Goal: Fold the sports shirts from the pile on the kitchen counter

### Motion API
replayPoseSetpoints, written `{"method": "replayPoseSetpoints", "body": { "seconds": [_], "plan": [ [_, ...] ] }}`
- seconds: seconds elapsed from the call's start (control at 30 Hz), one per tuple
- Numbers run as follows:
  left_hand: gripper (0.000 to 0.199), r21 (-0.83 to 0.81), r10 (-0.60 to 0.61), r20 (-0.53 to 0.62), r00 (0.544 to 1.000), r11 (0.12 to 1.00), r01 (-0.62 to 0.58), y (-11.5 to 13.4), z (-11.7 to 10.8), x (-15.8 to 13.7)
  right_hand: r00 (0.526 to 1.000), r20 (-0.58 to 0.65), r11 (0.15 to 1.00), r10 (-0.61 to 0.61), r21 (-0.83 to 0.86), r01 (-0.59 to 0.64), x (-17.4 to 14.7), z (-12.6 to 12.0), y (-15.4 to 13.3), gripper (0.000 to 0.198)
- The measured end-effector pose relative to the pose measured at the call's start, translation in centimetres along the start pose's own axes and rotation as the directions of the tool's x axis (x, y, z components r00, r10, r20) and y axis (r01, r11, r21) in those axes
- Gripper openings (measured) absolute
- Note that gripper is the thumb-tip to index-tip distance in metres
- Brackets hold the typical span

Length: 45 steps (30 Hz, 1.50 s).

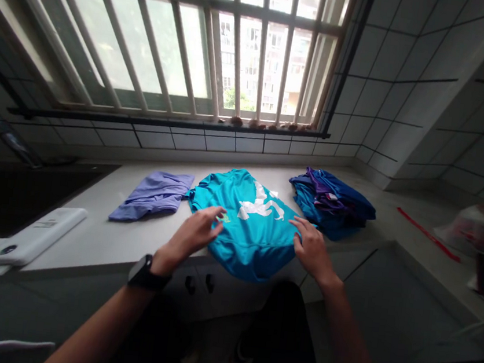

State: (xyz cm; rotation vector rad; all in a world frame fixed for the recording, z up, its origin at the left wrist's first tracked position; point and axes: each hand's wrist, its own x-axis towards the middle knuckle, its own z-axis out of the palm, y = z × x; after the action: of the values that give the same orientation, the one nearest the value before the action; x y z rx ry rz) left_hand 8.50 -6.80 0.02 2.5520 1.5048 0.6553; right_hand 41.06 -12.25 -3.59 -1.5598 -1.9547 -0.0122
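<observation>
A teal shirt [257, 238] with a white print lies spread on the counter, its near edge drooping over the front. On its left side rests my left hand [198, 230], a dark watch on the wrist, thumb and fingers apart. My right hand [313, 251] is at the shirt's right edge, fingers stretched and thumb apart. Neither hand visibly grips the fabric. To the left is a folded lavender garment [153, 196], close to the shirt's upper left corner. A pile of blue and purple clothes [333, 202] sits to the right.
A white power strip [39, 234] with a plugged-in cable lies at the counter's left, beside a dark sink [93, 179]. On the right are a red strip [428, 235] and a clear plastic bag [476, 228]. Behind the counter is a barred window [208, 55].
</observation>
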Motion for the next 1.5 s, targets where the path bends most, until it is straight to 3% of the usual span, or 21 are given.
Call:
{"method": "replayPoseSetpoints", "body": {
  "seconds": [0.13, 0.2, 0.27, 0.4, 0.57, 0.67, 0.8, 0.93, 1.07, 1.27, 1.4, 1.5],
  "plan": [
    [0.08, 0.117, 0.24, 0.049, 0.969, 0.963, -0.245, 2.9, 4.1, -5.8, 0.982, 0.139, 0.956, 0.125, -0.282, -0.082, 0.9, 1.7, 1.2, 0.045],
    [0.078, 0.222, 0.261, 0.014, 0.965, 0.94, -0.258, 3.0, 5.8, -6.9, 0.979, 0.143, 0.94, 0.145, -0.328, -0.092, 0.6, 2.0, 0.6, 0.046],
    [0.062, 0.279, 0.275, -0.054, 0.96, 0.927, -0.25, 2.5, 6.7, -7.0, 0.979, 0.144, 0.932, 0.147, -0.351, -0.089, 0.1, 1.8, -0.3, 0.046],
    [0.051, 0.27, 0.314, -0.142, 0.939, 0.925, -0.269, 0.2, 6.0, -7.1, 0.978, 0.201, 0.939, 0.065, -0.343, 0.008, -1.1, 0.4, -1.1, 0.048],
    [0.05, 0.231, 0.239, -0.156, 0.958, 0.952, -0.2, -3.9, 2.8, -9.4, 0.92, 0.305, 0.939, -0.244, -0.163, 0.303, -2.9, -0.6, 0.2, 0.061],
    [0.065, 0.269, 0.222, -0.172, 0.96, 0.948, -0.171, -4.4, 1.8, -11.0, 0.924, 0.207, 0.916, -0.321, -0.181, 0.359, -3.7, 1.0, 1.3, 0.065],
    [0.085, 0.401, 0.385, -0.125, 0.914, 0.862, -0.309, -3.1, 3.1, -11.7, 0.929, 0.026, 0.905, -0.37, -0.213, 0.367, -4.3, 3.9, 2.4, 0.061],
    [0.074, 0.552, 0.501, -0.141, 0.854, 0.756, -0.352, -3.3, 5.3, -11.2, 0.871, -0.09, 0.863, -0.483, -0.215, 0.457, -4.1, 5.2, 3.3, 0.052],
    [0.055, 0.477, 0.544, -0.218, 0.81, 0.784, -0.398, -3.8, 5.9, -11.4, 0.823, -0.186, 0.843, -0.537, -0.174, 0.51, -3.9, 4.7, 3.5, 0.047],
    [0.039, 0.122, 0.392, -0.407, 0.825, 0.918, -0.377, -2.0, 2.6, -13.1, 0.81, -0.315, 0.847, -0.495, 0.034, 0.53, -4.9, 0.5, 0.8, 0.034],
    [0.029, -0.128, 0.253, -0.415, 0.874, 0.935, -0.332, 0.0, -1.8, -14.5, 0.849, -0.313, 0.825, -0.426, 0.25, 0.506, -5.8, -4.0, -1.5, 0.025],
    [0.019, -0.233, 0.114, -0.382, 0.917, 0.948, -0.215, 1.1, -5.4, -13.4, 0.899, -0.264, 0.846, -0.348, 0.324, 0.423, -4.1, -6.2, -2.7, 0.013]
  ]
}}
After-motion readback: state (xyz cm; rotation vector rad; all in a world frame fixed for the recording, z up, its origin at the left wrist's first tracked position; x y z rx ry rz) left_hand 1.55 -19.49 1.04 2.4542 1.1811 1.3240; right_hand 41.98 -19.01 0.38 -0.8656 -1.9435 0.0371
